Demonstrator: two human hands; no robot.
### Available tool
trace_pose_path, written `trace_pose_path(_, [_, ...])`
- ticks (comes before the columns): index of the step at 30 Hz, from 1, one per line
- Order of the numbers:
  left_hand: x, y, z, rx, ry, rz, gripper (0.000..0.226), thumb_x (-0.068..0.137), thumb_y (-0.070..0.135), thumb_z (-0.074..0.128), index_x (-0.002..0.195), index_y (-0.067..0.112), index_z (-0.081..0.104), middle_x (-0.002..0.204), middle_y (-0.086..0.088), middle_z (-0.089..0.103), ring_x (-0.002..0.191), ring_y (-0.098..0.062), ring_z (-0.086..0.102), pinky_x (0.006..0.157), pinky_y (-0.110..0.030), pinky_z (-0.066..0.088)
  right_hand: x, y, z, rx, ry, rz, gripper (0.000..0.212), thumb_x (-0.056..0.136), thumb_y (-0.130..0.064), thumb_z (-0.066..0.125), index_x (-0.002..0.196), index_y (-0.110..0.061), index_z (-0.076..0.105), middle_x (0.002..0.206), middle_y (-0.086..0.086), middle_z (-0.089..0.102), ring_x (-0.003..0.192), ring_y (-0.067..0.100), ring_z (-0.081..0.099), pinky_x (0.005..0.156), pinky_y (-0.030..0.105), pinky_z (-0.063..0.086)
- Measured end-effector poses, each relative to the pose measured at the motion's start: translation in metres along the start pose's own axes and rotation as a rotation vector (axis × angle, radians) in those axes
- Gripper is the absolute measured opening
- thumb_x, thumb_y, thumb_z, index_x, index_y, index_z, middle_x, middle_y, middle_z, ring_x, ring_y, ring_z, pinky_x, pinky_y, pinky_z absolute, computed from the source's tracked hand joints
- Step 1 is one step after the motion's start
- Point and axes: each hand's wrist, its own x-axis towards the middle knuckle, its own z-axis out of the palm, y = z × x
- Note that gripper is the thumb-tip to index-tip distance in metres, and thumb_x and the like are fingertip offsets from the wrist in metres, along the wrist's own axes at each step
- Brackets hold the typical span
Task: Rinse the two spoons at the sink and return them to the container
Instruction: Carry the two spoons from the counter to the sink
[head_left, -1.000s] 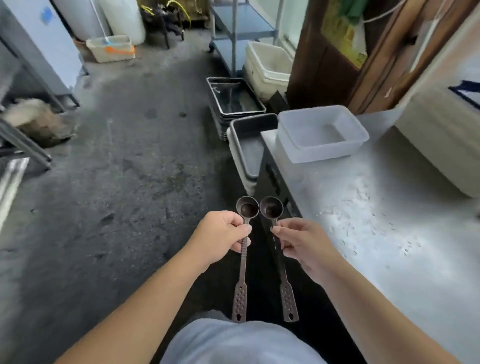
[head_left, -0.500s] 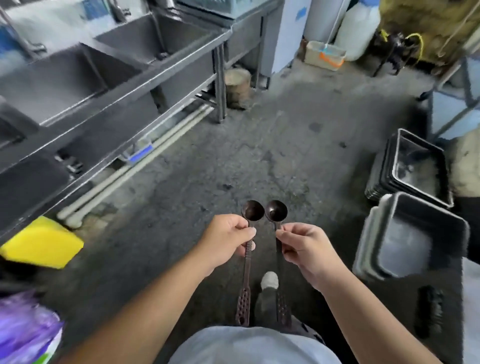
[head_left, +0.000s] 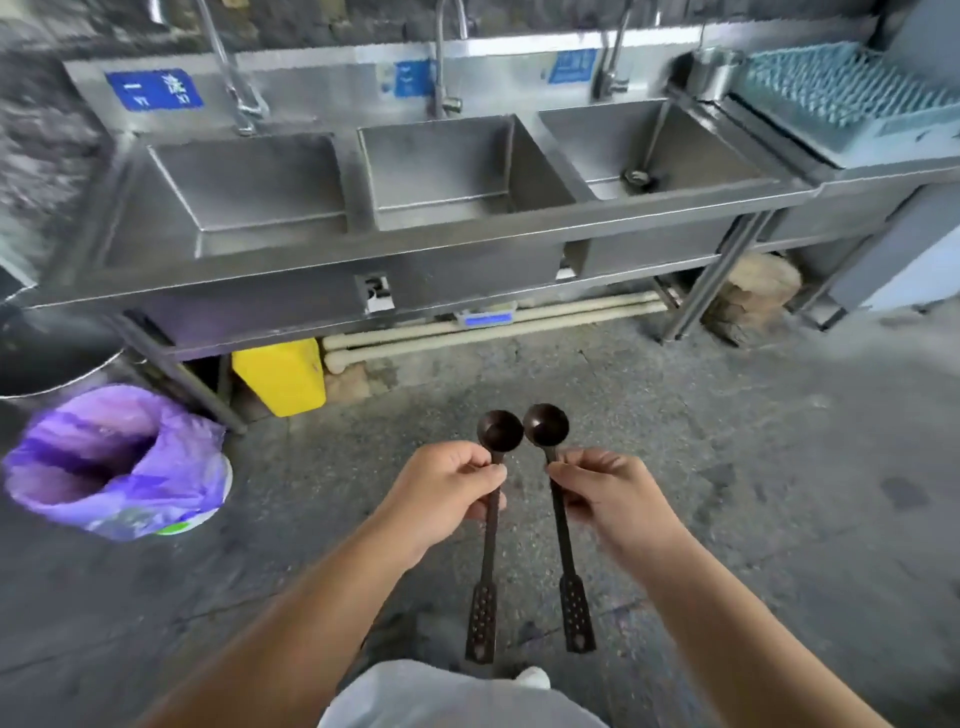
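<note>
Two dark long-handled spoons point away from me, bowls side by side and nearly touching. My left hand (head_left: 447, 493) pinches the left spoon (head_left: 488, 551) just below its bowl. My right hand (head_left: 608, 499) grips the right spoon (head_left: 563, 545) the same way. Both perforated handle ends hang toward my body. Ahead stands a steel three-basin sink (head_left: 441, 236) with a tap above each basin; the middle basin (head_left: 447, 171) is straight in front. The container is not in view.
A bin lined with a purple bag (head_left: 119, 462) stands on the floor at the left, beside a steel pot (head_left: 47, 358). A yellow canister (head_left: 280, 376) and white pipes (head_left: 493, 322) lie under the sink. A blue dish rack (head_left: 841, 88) sits at the right.
My view has swung left, from the steel counter and trays across the floor to face the sink head-on. Both hands keep the same hold on the spoons.
</note>
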Motion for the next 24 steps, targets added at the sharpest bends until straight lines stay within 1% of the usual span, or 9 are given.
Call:
trace_pose_path(2, [0.014, 0.005, -0.007, -0.024, 0.05, -0.005, 0.011, 0.089, 0.017, 0.067, 0.079, 0.013, 0.068, 0.066, -0.005, 0.075, 0.051, -0.006, 0.066, 0.041, -0.01, 0.04, 0.026, -0.012, 0.003, -0.017, -0.058, 0.014, 0.017, 0.084, -0.011, 0.07, 0.068, -0.017, 0.073, 0.063, 0.001, 0.061, 0.059, 0.013, 0.052, 0.06, 0.028, 0.04])
trace_pose_path(6, [0.053, 0.015, -0.027, -0.045, 0.13, -0.008, 0.01, 0.089, 0.018, 0.067, 0.087, 0.008, 0.069, 0.068, -0.006, 0.076, 0.052, -0.006, 0.066, 0.041, -0.009, 0.04, 0.081, -0.029, 0.012, -0.056, -0.14, 0.04, 0.018, 0.084, -0.01, 0.07, 0.068, -0.017, 0.074, 0.062, 0.0, 0.062, 0.056, 0.012, 0.051, 0.056, 0.026, 0.039])
trace_pose_path(8, [0.079, 0.02, -0.038, -0.058, 0.159, -0.015, 0.011, 0.088, 0.017, 0.067, 0.089, 0.007, 0.07, 0.068, -0.006, 0.076, 0.054, -0.008, 0.067, 0.043, -0.009, 0.042, 0.113, -0.038, 0.017, -0.061, -0.159, 0.054, 0.02, 0.084, -0.009, 0.069, 0.068, -0.017, 0.075, 0.06, 0.001, 0.062, 0.055, 0.012, 0.05, 0.054, 0.026, 0.037])
trace_pose_path(11, [0.127, 0.03, -0.058, -0.087, 0.169, -0.008, 0.008, 0.089, 0.015, 0.067, 0.087, 0.008, 0.069, 0.066, -0.005, 0.075, 0.055, -0.008, 0.068, 0.044, -0.01, 0.043, 0.164, -0.053, 0.028, -0.065, -0.173, 0.06, 0.019, 0.085, -0.008, 0.069, 0.068, -0.016, 0.075, 0.06, 0.002, 0.062, 0.054, 0.013, 0.049, 0.052, 0.025, 0.036])
trace_pose_path(13, [0.164, 0.041, -0.076, -0.079, 0.17, -0.001, 0.008, 0.088, 0.016, 0.067, 0.09, 0.008, 0.07, 0.067, -0.003, 0.076, 0.061, -0.012, 0.071, 0.05, -0.013, 0.048, 0.2, -0.066, 0.037, -0.067, -0.154, 0.062, 0.021, 0.085, -0.007, 0.069, 0.068, -0.017, 0.076, 0.06, 0.001, 0.064, 0.054, 0.011, 0.051, 0.052, 0.024, 0.038])
trace_pose_path(15, [0.199, 0.054, -0.096, -0.067, 0.162, 0.004, 0.008, 0.088, 0.018, 0.068, 0.088, 0.01, 0.071, 0.069, -0.003, 0.076, 0.069, -0.017, 0.074, 0.056, -0.017, 0.051, 0.234, -0.083, 0.045, -0.066, -0.138, 0.066, 0.021, 0.085, -0.007, 0.07, 0.068, -0.018, 0.076, 0.061, 0.0, 0.064, 0.056, 0.011, 0.053, 0.054, 0.023, 0.04])
trace_pose_path(19, [0.261, 0.082, -0.13, -0.056, 0.123, 0.025, 0.007, 0.084, 0.024, 0.068, 0.082, 0.017, 0.071, 0.071, -0.005, 0.076, 0.069, -0.017, 0.074, 0.057, -0.019, 0.052, 0.293, -0.123, 0.06, -0.061, -0.107, 0.053, 0.017, 0.085, -0.009, 0.07, 0.071, -0.017, 0.076, 0.064, 0.001, 0.063, 0.059, 0.012, 0.054, 0.057, 0.024, 0.043])
trace_pose_path(22, [0.305, 0.101, -0.151, -0.027, 0.117, 0.055, 0.007, 0.082, 0.027, 0.069, 0.077, 0.024, 0.072, 0.071, -0.002, 0.076, 0.07, -0.019, 0.074, 0.061, -0.027, 0.058, 0.337, -0.146, 0.069, -0.053, -0.102, 0.049, 0.017, 0.085, -0.007, 0.069, 0.072, -0.014, 0.076, 0.061, 0.002, 0.061, 0.055, 0.013, 0.051, 0.056, 0.026, 0.041])
trace_pose_path(24, [0.33, 0.111, -0.159, -0.051, 0.135, 0.065, 0.007, 0.08, 0.028, 0.069, 0.074, 0.029, 0.073, 0.071, -0.002, 0.076, 0.072, -0.02, 0.075, 0.062, -0.028, 0.06, 0.362, -0.157, 0.073, -0.052, -0.109, 0.043, 0.016, 0.085, -0.007, 0.069, 0.072, -0.013, 0.075, 0.061, 0.004, 0.057, 0.055, 0.014, 0.048, 0.054, 0.027, 0.038])
